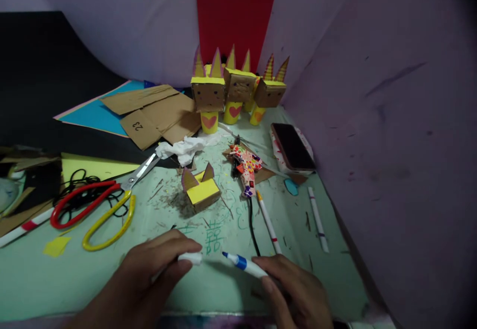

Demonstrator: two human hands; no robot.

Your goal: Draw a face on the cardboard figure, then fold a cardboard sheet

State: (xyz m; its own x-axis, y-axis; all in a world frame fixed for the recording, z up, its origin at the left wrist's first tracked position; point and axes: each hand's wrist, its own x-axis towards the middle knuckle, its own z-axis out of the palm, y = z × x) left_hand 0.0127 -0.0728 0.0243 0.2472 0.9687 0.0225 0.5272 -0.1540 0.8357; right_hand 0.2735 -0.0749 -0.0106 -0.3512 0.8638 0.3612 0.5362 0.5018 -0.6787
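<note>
My right hand (pixel 294 289) grips a white marker (pixel 246 265) with a blue band, its bare blue tip pointing left. Between the thumb and fingers of my left hand (pixel 149 269) is a white marker cap (pixel 191 258), apart from the tip. Just beyond both hands, a small cardboard box head (pixel 203 195) with a yellow top and two pointed ears sits on the pale green table. A glue gun (pixel 248 165) wrapped in patterned paper lies to its right, with a black cord running toward me. An orange-tipped marker (pixel 268 222) lies beside that cord.
Scissors (pixel 128 182) with red and yellow handles lie at left by tangled black cord (pixel 80 190). Cardboard tube figures (pixel 208 95) stand at the back before a red sheet (pixel 234 16). A phone (pixel 292 145) and another marker (pixel 318 219) lie at right; cardboard pieces (pixel 160 113) lie back left.
</note>
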